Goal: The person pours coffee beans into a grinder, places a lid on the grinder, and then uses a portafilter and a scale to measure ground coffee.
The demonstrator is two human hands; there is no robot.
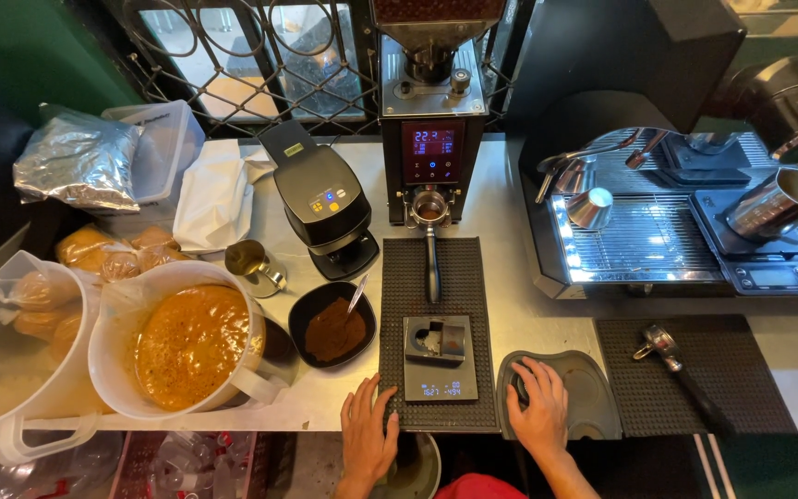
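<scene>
The coffee grinder [432, 111] is seen behind the digital scale [440, 359] — a portafilter [430, 242] hangs from it. The right hand [539, 413], fingers loosely spread, is laid flat on the grey tamping mat [593, 388] just right of the scale; the left hand [368, 434], fingers together, is rested at the scale's left front edge.

I see a ribbed matt rubber mat [436, 277]; glossy steel drip tray [648, 240]; crinkled foil bag [80, 162]; translucent plastic jug [113, 323].

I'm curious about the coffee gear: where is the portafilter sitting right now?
In the head view, one portafilter hangs in the grinder cradle at centre, handle over the ribbed black mat, beyond the small scale. Another portafilter lies on the right-hand mat.
</scene>
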